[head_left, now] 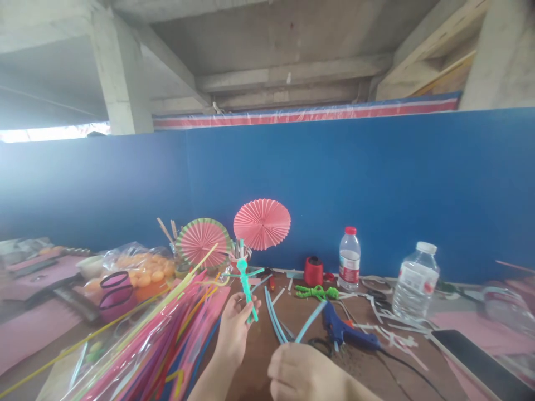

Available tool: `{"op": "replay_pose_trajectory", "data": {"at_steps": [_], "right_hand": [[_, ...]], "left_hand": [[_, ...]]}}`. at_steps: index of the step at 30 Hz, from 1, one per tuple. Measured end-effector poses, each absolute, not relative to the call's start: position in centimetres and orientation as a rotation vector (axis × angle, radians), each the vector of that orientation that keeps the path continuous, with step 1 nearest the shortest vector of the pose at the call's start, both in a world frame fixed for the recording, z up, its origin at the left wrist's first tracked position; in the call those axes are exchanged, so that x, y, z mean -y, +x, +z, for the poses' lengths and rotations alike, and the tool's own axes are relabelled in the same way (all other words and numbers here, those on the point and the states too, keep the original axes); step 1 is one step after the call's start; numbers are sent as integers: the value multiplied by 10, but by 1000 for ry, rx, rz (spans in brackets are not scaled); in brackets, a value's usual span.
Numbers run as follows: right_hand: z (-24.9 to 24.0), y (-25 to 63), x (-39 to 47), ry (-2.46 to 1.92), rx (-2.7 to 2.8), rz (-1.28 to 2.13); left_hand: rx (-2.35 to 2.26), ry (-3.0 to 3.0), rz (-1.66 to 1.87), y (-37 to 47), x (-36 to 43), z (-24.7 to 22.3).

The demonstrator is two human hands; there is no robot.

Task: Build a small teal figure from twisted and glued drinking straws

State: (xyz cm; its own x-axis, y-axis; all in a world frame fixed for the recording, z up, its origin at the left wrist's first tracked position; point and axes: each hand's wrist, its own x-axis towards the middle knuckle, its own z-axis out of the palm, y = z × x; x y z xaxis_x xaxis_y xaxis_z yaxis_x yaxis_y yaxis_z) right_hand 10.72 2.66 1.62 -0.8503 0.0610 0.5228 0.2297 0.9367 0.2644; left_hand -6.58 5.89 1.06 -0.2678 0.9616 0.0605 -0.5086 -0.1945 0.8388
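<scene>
Pinched upright in my left hand (pixel 236 320) is a small turquoise pipe-cleaner figure (pixel 245 287), with a knob on top and two thin arms out to the sides. My right hand (pixel 301 370) is curled closed near the table's front, back of the hand towards me. Light-blue pipe cleaners (pixel 311 322) run out from its far side, and it seems to grip them; the fingertips are hidden. A blue glue gun (pixel 345 328) lies just right of that hand. Behind it rests a bundle of twisted green pipe cleaners (pixel 317 292).
On the left lies a plastic-wrapped bunch of coloured pipe cleaners (pixel 167 328). Pink paper fans (pixel 262 224) stand at the back by a blue partition (pixel 334 167). Two water bottles (pixel 416 284), a red thread spool (pixel 313 272), paper scraps and a phone (pixel 480 362) occupy the right.
</scene>
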Motion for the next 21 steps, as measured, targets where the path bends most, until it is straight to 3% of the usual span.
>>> {"op": "replay_pose_trajectory", "data": {"at_steps": [3,7,16,21], "right_hand": [[64,125,-13,-230,2460,-465],[103,145,-1,-647,2380,-338],[112,176,-8,-878,2023,19],[116,189,-21,-1149,1745,277]], "left_hand": [[-881,771,1639,-59,-56,7],[-953,833,1582,-49,-55,4],[-919,1072,1548,-13,-43,31],[-755,1247,1283,15,-27,61]]}}
